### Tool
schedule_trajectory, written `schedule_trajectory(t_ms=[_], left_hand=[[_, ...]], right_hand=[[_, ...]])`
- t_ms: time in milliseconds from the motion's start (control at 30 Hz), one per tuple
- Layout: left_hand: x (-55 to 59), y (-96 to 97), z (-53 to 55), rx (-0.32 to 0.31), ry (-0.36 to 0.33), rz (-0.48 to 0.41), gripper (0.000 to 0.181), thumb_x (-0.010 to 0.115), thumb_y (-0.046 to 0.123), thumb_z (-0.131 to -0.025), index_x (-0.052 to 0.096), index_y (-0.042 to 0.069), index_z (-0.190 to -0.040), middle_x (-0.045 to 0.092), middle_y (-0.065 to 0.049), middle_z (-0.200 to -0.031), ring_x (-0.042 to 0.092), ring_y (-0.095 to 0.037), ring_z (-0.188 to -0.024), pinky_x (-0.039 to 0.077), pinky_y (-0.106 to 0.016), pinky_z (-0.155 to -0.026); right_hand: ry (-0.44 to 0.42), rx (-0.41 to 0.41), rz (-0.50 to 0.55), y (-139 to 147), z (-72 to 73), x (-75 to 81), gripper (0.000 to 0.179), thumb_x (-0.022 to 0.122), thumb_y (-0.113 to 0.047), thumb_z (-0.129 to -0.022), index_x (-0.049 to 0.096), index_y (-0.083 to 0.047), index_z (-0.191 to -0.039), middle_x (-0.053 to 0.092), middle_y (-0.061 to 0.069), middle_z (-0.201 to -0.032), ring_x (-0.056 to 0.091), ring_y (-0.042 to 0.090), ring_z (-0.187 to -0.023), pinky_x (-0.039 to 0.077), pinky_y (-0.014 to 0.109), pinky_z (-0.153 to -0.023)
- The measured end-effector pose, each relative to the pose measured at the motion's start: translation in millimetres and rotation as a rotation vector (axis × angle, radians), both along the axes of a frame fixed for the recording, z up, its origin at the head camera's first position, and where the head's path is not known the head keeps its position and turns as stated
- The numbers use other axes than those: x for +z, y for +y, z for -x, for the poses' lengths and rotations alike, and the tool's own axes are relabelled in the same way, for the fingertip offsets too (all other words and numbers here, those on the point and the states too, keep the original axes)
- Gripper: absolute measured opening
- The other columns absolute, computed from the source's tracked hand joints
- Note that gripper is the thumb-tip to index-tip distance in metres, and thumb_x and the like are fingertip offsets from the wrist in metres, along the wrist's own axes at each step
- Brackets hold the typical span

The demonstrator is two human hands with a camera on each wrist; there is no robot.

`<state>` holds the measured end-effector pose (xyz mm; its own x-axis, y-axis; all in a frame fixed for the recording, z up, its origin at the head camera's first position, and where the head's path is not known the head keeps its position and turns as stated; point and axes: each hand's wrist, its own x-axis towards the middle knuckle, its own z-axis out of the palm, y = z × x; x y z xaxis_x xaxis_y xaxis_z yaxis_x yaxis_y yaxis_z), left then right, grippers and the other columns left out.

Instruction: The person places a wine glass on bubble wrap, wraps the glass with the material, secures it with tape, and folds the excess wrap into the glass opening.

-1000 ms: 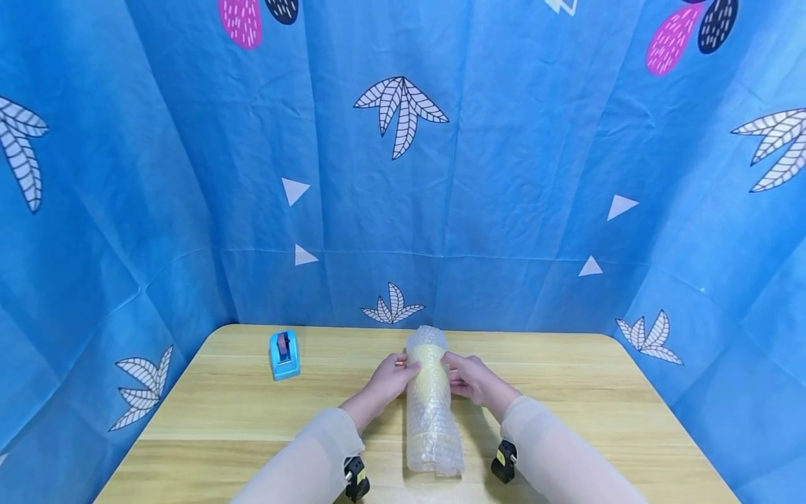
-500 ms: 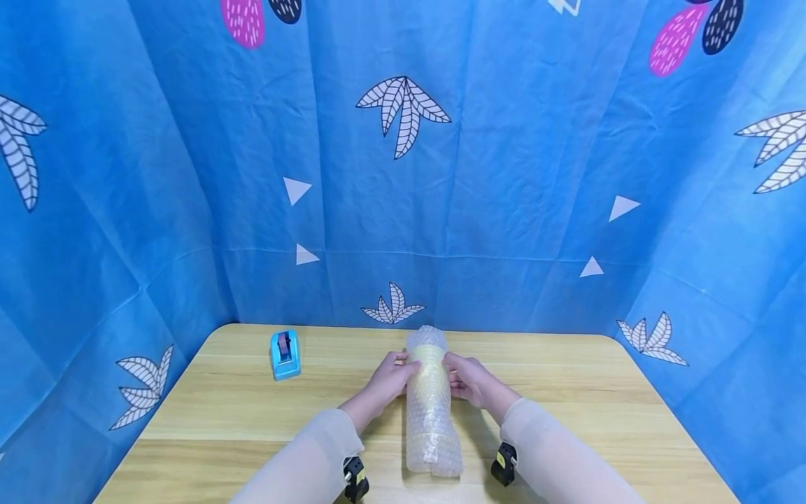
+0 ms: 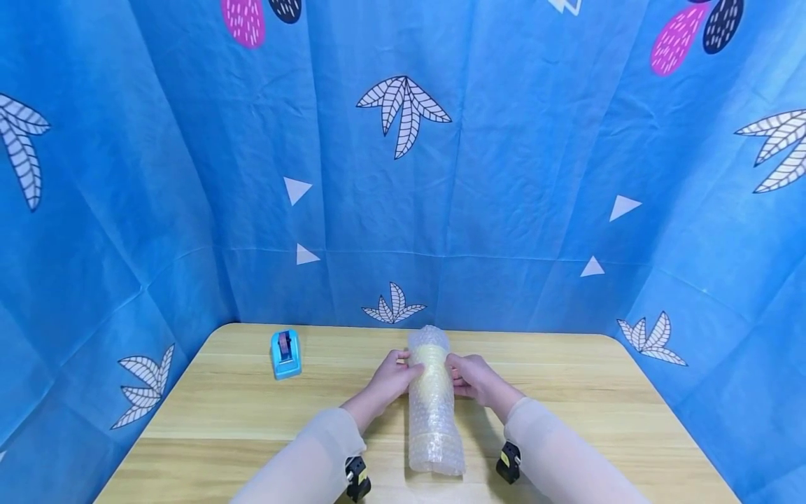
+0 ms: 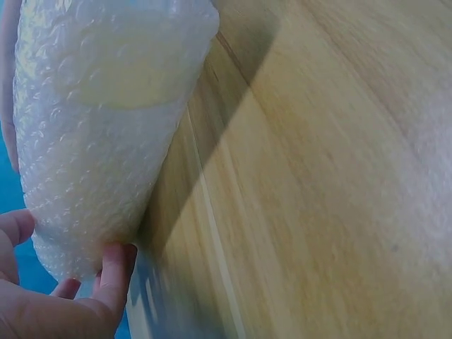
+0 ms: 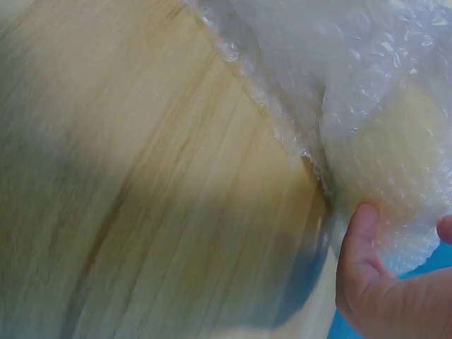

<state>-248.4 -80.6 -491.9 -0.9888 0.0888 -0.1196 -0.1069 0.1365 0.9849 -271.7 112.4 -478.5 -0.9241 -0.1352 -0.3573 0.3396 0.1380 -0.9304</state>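
A long roll wrapped in clear bubble wrap [image 3: 434, 416] lies lengthwise on the table, something pale yellow showing through the plastic. My left hand [image 3: 390, 376] grips its left side near the far end, thumb on top. On the opposite side my right hand [image 3: 476, 379] holds it at about the same height, its fingers bent low against the wrap. The left wrist view has the left fingers [image 4: 116, 282] at the lower end of the bubble wrap. In the right wrist view the right hand [image 5: 385, 293] presses a fingertip into the wrap where the yellow shows.
A blue tape dispenser [image 3: 286, 357] stands at the back left of the wooden table [image 3: 567, 420]. Behind and at both sides hangs a blue patterned curtain [image 3: 504, 175]. Black wrist cameras sit under both sleeves.
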Motion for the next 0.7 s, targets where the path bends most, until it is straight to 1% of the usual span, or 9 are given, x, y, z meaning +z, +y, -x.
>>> schedule_trajectory(t_ms=[67,167,300,433,567,700], left_hand=[[0.1,0.7,-0.4,0.005,0.003,0.014,0.060,0.071,0.023,-0.094,0.042,-0.005,-0.138,0.059,-0.024,-0.124,0.064,-0.031,-0.105,0.059,-0.040,-0.085],[0.1,1.7,-1.2,0.016,0.007,0.044,0.063,0.072,0.026,-0.093,0.042,-0.005,-0.140,0.059,-0.023,-0.123,0.063,-0.030,-0.105,0.058,-0.041,-0.087],[0.7,2.7,-3.4,0.035,0.008,0.091,0.065,0.073,0.031,-0.093,0.045,-0.008,-0.137,0.060,-0.021,-0.121,0.063,-0.029,-0.105,0.057,-0.042,-0.088],[1.6,3.5,-4.6,0.047,0.011,0.102,0.063,0.073,0.033,-0.092,0.050,-0.012,-0.130,0.061,-0.020,-0.119,0.063,-0.028,-0.103,0.057,-0.041,-0.088],[0.0,2.8,-3.8,0.049,0.012,0.116,0.063,0.074,0.035,-0.091,0.051,-0.010,-0.129,0.062,-0.018,-0.117,0.063,-0.026,-0.102,0.057,-0.040,-0.087],[-1.4,1.1,-3.7,0.038,0.001,0.118,0.067,0.074,0.040,-0.091,0.049,-0.008,-0.131,0.064,-0.018,-0.117,0.065,-0.026,-0.101,0.057,-0.041,-0.086]], right_hand=[[0.003,-0.016,-0.007,0.4,-0.6,0.9,0.023,0.057,-0.014,-0.086,0.052,0.003,-0.100,0.056,0.008,-0.081,0.056,0.016,-0.068,0.058,0.031,-0.069],[0.009,-0.031,-0.023,0.6,-1.4,2.2,0.027,0.057,-0.013,-0.087,0.051,0.006,-0.105,0.057,0.011,-0.083,0.057,0.018,-0.070,0.059,0.032,-0.071],[0.015,-0.025,-0.039,-0.4,-2.9,3.9,0.025,0.055,-0.012,-0.086,0.052,0.006,-0.103,0.058,0.012,-0.084,0.058,0.019,-0.071,0.059,0.034,-0.072],[0.018,-0.019,-0.041,-1.9,-4.8,6.2,0.028,0.058,-0.018,-0.086,0.055,0.005,-0.102,0.057,0.012,-0.085,0.057,0.019,-0.071,0.060,0.034,-0.072],[0.016,-0.011,-0.037,-3.3,-6.6,7.7,0.031,0.066,-0.024,-0.087,0.056,0.003,-0.098,0.055,0.009,-0.083,0.055,0.018,-0.070,0.059,0.034,-0.073],[0.014,-0.002,-0.028,-3.3,-8.3,7.6,0.030,0.067,-0.024,-0.088,0.057,0.002,-0.096,0.054,0.009,-0.082,0.055,0.018,-0.070,0.059,0.033,-0.072]])
